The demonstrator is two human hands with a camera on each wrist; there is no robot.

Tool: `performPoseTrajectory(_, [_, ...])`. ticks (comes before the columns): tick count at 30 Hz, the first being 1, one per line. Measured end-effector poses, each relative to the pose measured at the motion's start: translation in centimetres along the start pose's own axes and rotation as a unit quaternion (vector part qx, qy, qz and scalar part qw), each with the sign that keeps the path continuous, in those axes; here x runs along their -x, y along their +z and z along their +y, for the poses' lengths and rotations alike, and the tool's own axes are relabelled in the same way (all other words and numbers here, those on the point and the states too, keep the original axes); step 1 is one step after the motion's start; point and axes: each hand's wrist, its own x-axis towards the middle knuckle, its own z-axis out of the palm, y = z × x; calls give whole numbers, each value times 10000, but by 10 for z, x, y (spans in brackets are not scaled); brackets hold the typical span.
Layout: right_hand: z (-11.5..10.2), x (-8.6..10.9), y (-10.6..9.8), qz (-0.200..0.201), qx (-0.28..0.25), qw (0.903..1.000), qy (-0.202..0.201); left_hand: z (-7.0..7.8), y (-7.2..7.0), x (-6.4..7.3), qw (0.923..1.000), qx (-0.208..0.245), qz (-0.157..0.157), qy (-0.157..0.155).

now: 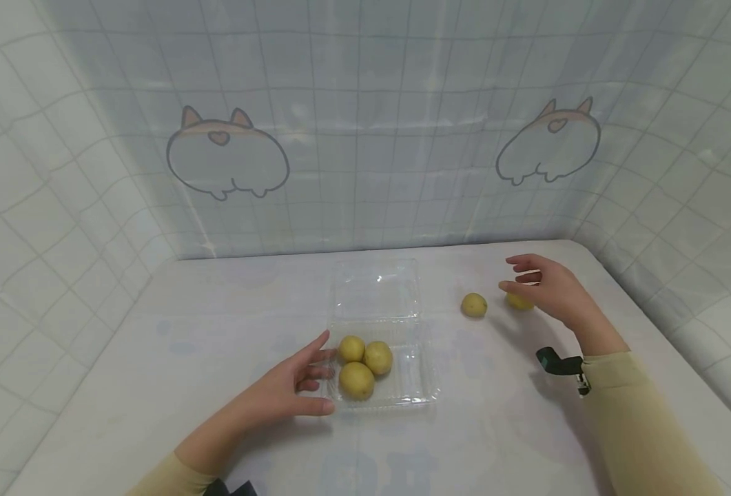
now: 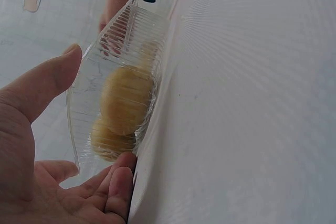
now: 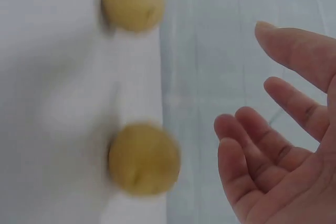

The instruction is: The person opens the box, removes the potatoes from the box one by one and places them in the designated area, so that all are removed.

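A clear plastic clamshell box point(image 1: 411, 372) lies with its lid point(image 1: 376, 289) folded back, away from me. Three small yellow potatoes point(image 1: 357, 381) sit together in the left part of its base. Along the box's left side rests my left hand point(image 1: 293, 386), fingers spread and loosely bent. In the left wrist view its thumb and fingertips are right at the ribbed wall point(image 2: 121, 35). My right hand point(image 1: 548, 286) hovers over a potato point(image 1: 519, 302) on the right, fingers apart and holding nothing. Another potato point(image 1: 474, 305) lies just left of that one.
The white table point(image 1: 216, 331) ends at a tiled-pattern sheet point(image 1: 340, 172) with cartoon animals behind it, and similar sheets stand at both sides. A dark wrist-camera mount point(image 1: 557, 362) juts from the right sleeve.
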Motion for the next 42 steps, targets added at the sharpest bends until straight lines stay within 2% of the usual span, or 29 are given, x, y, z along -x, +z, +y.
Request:
performPoseTrajectory(7, [-30,10,16,-133,-179,9982,-557,-1,3,-4,10000,4,-48,0])
performPoseTrajectory(14, [-52,17,33,-296,-248,9922,-1187,-1,5,-6,9999,-19,7,-163])
performPoseTrajectory(21, [-66,24,49,-475,-526,9874,-1417,-1,5,-7,9998,-67,45,-171])
performPoseTrajectory(31, [-79,30,63,-615,-340,9814,-1789,-1,8,-8,9999,-71,8,-149])
performPoseTrajectory(42, [-87,36,79,-857,-539,9711,-2160,0,8,-11,9999,-81,-4,-138])
